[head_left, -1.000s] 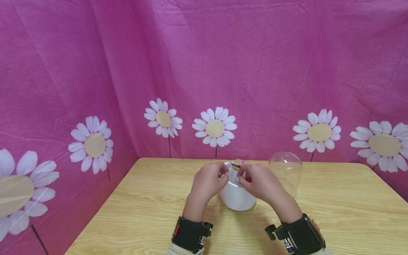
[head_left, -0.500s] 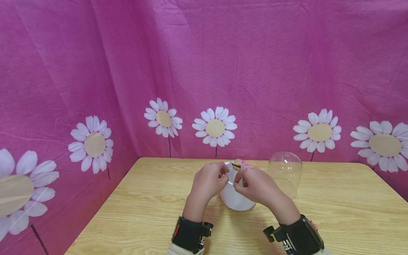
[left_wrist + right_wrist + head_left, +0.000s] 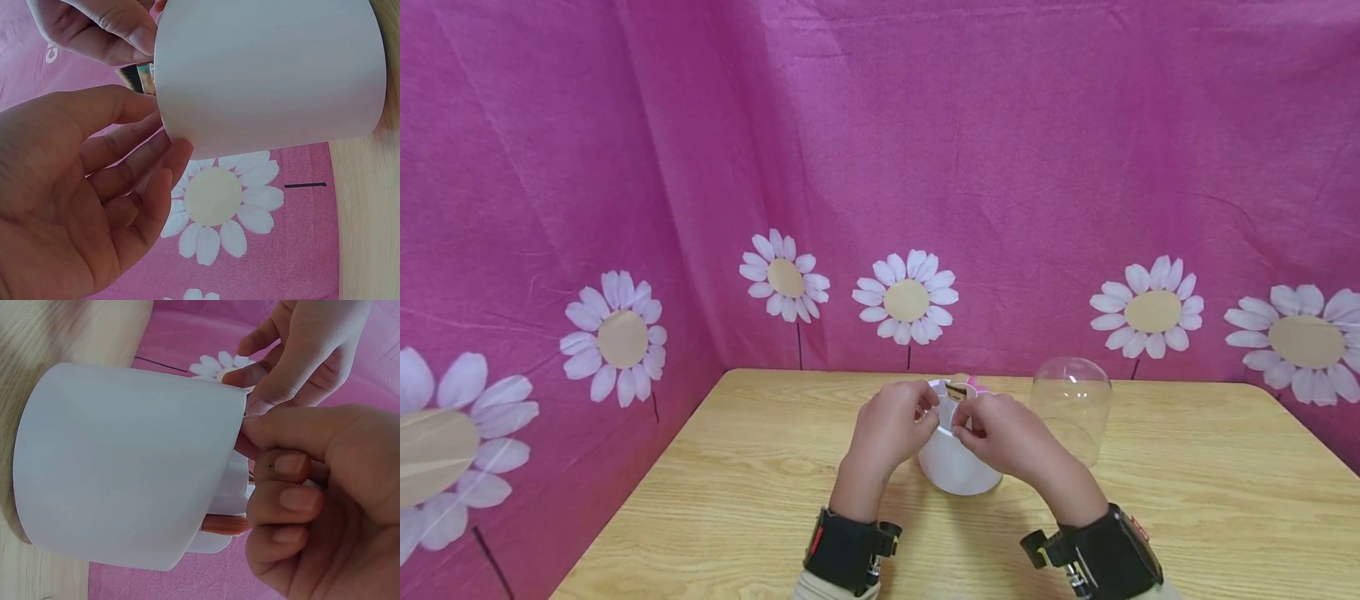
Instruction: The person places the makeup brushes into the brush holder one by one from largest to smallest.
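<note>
A white cylindrical container [image 3: 959, 467] with a slanted rim stands upright on the table. Several things poke out of it: a brush [image 3: 145, 79] with dark bristles in the left wrist view, a brown piece [image 3: 224, 524] in the right one. At the rim's left side my left hand [image 3: 891, 425] holds the edge between thumb and fingers. Close beside it, my right hand [image 3: 996, 429] pinches the front of the rim with thumb and index finger, its other fingers curled. Whether anything small lies between the right fingertips is hidden.
Just right of the container stands a clear dome [image 3: 1072, 412] on the wooden table [image 3: 760, 492]. A pink item [image 3: 976, 383] shows behind the container's far rim. A pink cloth [image 3: 1015, 167] with daisies hangs behind and to the left.
My right hand has shifted slightly left along the rim, nearer the left hand, uncovering more of the pink item. The left hand keeps its place.
</note>
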The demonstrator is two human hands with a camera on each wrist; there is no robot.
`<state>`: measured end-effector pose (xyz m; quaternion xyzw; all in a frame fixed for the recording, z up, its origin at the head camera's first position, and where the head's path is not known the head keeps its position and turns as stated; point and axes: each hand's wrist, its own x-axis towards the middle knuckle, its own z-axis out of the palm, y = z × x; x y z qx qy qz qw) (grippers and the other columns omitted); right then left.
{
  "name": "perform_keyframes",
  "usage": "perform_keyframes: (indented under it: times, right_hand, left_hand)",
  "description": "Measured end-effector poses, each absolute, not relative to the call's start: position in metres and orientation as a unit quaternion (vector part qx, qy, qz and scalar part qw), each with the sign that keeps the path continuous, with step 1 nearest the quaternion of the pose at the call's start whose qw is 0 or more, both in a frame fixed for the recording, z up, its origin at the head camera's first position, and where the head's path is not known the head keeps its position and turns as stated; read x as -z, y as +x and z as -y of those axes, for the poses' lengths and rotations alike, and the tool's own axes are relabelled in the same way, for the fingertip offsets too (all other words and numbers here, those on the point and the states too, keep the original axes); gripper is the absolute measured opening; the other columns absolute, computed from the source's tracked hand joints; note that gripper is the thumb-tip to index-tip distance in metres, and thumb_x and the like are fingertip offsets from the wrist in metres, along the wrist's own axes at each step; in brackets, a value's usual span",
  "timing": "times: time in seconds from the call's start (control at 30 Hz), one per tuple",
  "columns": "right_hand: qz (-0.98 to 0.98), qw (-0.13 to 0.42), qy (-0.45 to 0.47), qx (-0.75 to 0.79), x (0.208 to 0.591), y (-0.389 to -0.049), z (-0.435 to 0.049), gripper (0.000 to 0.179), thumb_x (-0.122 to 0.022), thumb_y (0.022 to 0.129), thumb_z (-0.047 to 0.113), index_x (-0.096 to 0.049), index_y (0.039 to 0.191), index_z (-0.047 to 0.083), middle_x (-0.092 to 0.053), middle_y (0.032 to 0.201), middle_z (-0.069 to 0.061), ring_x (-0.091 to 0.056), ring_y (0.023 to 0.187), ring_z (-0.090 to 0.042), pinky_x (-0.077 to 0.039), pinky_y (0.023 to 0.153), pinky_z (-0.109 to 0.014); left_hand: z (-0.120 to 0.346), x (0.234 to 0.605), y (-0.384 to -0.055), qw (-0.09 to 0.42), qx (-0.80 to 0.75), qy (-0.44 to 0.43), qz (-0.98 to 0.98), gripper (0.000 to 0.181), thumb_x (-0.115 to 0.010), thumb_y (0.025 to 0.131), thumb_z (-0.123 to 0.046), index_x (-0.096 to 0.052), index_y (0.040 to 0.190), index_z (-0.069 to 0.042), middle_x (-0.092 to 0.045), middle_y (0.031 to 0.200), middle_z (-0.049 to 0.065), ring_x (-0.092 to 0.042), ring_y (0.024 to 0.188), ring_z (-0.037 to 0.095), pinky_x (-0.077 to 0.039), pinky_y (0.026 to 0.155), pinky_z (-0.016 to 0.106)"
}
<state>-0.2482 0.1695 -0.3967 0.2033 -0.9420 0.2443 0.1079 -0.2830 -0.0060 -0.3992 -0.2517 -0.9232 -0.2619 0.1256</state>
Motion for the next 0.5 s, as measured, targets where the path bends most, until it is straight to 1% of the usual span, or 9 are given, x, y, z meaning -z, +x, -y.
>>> perform_keyframes:
  times: [0.17,0.3,0.5]
  right_hand:
    - [0.943,0.117,0.209,-0.233,0.3974,-0.2489,-0.1686,0.01,-0.069,0.089,0.002,-0.071,0.082,0.009,-0.053,0.065,0.005,-0.045,0.059,-0.009,-0.038,0.054,-0.024]
    - [0.947,0.13,0.202,-0.212,0.3973,-0.2498,-0.1687,0.014,-0.066,0.09,0.002,-0.066,0.078,0.009,-0.05,0.065,0.003,-0.044,0.06,-0.01,-0.036,0.054,-0.025]
    - [0.952,0.153,0.18,-0.194,0.3964,-0.248,-0.1695,0.01,-0.066,0.091,0.004,-0.065,0.081,0.007,-0.05,0.065,0.003,-0.044,0.059,-0.011,-0.037,0.053,-0.026]
  left_hand:
    - [0.0061,0.4,-0.2831,0.124,0.263,-0.252,0.923,0.009,-0.071,0.092,-0.015,-0.074,0.1,-0.011,-0.071,0.087,-0.002,-0.063,0.081,0.011,-0.05,0.066,0.025]
    - [0.0059,0.4001,-0.2831,0.122,0.263,-0.252,0.923,0.01,-0.071,0.092,-0.016,-0.074,0.1,-0.011,-0.07,0.087,-0.002,-0.062,0.081,0.011,-0.05,0.066,0.025]
    - [0.0055,0.3996,-0.2839,0.125,0.259,-0.255,0.923,0.009,-0.072,0.092,-0.016,-0.074,0.099,-0.011,-0.07,0.086,-0.002,-0.062,0.08,0.011,-0.049,0.065,0.024]
